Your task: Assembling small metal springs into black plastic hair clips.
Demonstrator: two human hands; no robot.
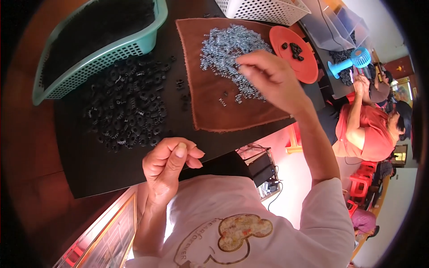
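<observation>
My left hand (172, 161) is held near the table's front edge, thumb pressed against its curled fingers; whatever it may hold is hidden. Close by lies a pile of small black toothed plastic parts (129, 107). My right hand (270, 78) hovers at the right side of a heap of small silvery springs (223, 47), its fingers drawn together and slightly blurred. Anything between those fingertips is too small to make out. The springs lie on a brown cloth (219, 118), where a few loose springs (222, 102) sit apart from the heap.
A green basket (154, 38) full of black material stands behind the parts pile. Beside the cloth, a red plate (290, 38) carries several black pieces. Farther back are a white perforated basket (268, 11) and a blue fan (359, 57). A person in red (368, 138) sits at the right.
</observation>
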